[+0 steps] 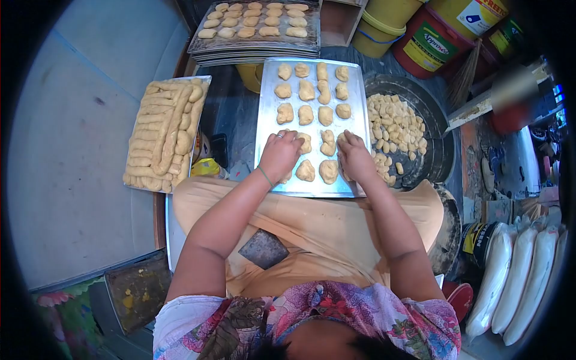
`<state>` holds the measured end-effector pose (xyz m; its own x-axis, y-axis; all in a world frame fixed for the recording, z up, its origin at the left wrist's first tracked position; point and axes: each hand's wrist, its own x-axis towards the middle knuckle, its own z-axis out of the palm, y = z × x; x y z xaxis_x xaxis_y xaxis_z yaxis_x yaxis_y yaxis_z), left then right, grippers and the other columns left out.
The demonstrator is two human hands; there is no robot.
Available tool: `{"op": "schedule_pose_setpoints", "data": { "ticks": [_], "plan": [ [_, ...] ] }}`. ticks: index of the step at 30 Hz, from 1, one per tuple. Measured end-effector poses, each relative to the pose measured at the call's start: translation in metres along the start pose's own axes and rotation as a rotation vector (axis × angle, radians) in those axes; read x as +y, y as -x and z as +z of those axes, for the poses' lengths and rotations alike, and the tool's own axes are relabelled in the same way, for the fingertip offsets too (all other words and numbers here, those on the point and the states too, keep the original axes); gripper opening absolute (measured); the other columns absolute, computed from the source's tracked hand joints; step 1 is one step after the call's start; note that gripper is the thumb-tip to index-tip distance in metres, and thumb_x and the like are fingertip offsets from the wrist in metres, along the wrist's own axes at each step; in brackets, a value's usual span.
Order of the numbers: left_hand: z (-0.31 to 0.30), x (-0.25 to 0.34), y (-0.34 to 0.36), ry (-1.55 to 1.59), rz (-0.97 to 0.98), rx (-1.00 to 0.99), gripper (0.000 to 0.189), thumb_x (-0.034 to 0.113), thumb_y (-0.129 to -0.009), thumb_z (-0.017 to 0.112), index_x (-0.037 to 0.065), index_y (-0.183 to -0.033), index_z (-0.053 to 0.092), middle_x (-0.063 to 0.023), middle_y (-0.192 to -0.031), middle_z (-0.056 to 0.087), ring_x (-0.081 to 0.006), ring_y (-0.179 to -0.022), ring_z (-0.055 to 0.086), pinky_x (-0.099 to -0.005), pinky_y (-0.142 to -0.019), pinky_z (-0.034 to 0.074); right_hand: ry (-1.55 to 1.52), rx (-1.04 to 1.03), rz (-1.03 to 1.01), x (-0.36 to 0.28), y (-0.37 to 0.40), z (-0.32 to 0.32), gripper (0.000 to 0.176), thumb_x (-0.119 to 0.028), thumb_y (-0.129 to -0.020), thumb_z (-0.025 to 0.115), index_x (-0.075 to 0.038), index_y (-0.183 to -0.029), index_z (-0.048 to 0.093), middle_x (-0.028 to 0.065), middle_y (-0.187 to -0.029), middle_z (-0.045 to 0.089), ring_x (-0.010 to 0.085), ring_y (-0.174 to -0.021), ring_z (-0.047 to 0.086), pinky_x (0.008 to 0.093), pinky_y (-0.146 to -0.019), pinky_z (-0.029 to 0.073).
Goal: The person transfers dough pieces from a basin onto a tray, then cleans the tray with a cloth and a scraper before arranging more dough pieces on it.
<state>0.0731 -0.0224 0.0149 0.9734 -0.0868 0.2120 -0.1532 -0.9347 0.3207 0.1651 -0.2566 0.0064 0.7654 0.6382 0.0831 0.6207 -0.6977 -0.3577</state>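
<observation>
A metal tray (315,191) in front of me carries rows of dough pieces, among them a round lump (328,171) in the near row. My left hand (281,155), with a ring and a thin green wristband, curls over a dough piece at the tray's left side and mostly covers it. On the right side, the fingers of my right hand (355,155) close over another dough piece (342,137), of which only a bit shows. Between the hands lie two uncovered pieces, a dough lump (305,143) and a pinched dough piece (327,142).
Small dough chunks (396,123) fill part of a black basin (441,157) at right. At left, a tray holds long dough strips (157,129). Stacked trays (255,45) with shaped pieces stand at the back, near buckets (429,42). Filled plastic bags (519,282) lie lower right.
</observation>
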Motion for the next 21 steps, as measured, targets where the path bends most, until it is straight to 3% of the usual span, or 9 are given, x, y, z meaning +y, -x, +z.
{"op": "schedule_pose_setpoints", "data": {
  "ticks": [5, 8, 11, 17, 18, 21],
  "plan": [
    [0.014, 0.001, 0.005, -0.105, 0.037, -0.115, 0.043, 0.033, -0.094, 0.055, 0.009, -0.129, 0.060, -0.0120, -0.141, 0.053, -0.0313, -0.133, 0.045, -0.0463, -0.103, 0.031, 0.099, -0.024, 0.044, -0.002, 0.001, 0.013, 0.046, -0.030, -0.097, 0.053, -0.003, -0.135, 0.053, 0.0264, -0.151, 0.034, 0.0443, -0.138, 0.035, 0.0429, -0.113, 0.033],
    [0.016, 0.004, 0.006, -0.133, 0.011, -0.175, 0.047, 0.037, -0.098, 0.049, 0.008, -0.135, 0.055, -0.0130, -0.146, 0.048, -0.0312, -0.140, 0.035, -0.0501, -0.107, 0.025, 0.168, -0.009, 0.067, -0.003, 0.003, 0.018, 0.047, -0.033, -0.097, 0.051, -0.005, -0.134, 0.054, 0.0254, -0.151, 0.034, 0.0417, -0.139, 0.034, 0.0430, -0.115, 0.030],
    [0.012, 0.005, 0.003, -0.123, 0.009, -0.219, 0.049, 0.038, -0.098, 0.048, 0.008, -0.136, 0.053, -0.0130, -0.147, 0.047, -0.0320, -0.142, 0.032, -0.0543, -0.107, 0.023, 0.103, -0.106, 0.125, -0.020, -0.006, -0.021, 0.043, -0.027, -0.095, 0.054, -0.006, -0.133, 0.055, 0.0239, -0.147, 0.042, 0.0388, -0.134, 0.042, 0.0428, -0.111, 0.036],
    [0.005, 0.008, -0.004, -0.092, -0.020, -0.274, 0.049, 0.039, -0.097, 0.049, 0.007, -0.134, 0.055, -0.0144, -0.145, 0.048, -0.0330, -0.142, 0.032, -0.0562, -0.107, 0.021, -0.103, 0.233, 0.077, 0.020, -0.071, -0.012, 0.045, -0.013, -0.089, 0.056, -0.004, -0.133, 0.054, 0.0240, -0.138, 0.051, 0.0393, -0.119, 0.056, 0.0416, -0.103, 0.045],
    [0.003, 0.009, -0.005, -0.090, -0.018, -0.270, 0.049, 0.039, -0.097, 0.049, 0.007, -0.134, 0.055, -0.0146, -0.145, 0.049, -0.0331, -0.142, 0.032, -0.0559, -0.107, 0.022, -0.154, 0.167, 0.148, 0.012, -0.079, -0.017, 0.047, -0.017, -0.094, 0.052, -0.002, -0.138, 0.048, 0.0238, -0.143, 0.046, 0.0372, -0.128, 0.049, 0.0439, -0.108, 0.040],
    [0.001, 0.010, -0.006, -0.091, -0.016, -0.272, 0.048, 0.040, -0.097, 0.050, 0.007, -0.133, 0.056, -0.0149, -0.143, 0.050, -0.0332, -0.142, 0.033, -0.0553, -0.106, 0.022, 0.068, 0.110, 0.127, 0.014, -0.091, 0.011, 0.051, -0.023, -0.099, 0.046, -0.001, -0.144, 0.039, 0.0225, -0.149, 0.038, 0.0353, -0.137, 0.039, 0.0464, -0.113, 0.033]
  ]
}}
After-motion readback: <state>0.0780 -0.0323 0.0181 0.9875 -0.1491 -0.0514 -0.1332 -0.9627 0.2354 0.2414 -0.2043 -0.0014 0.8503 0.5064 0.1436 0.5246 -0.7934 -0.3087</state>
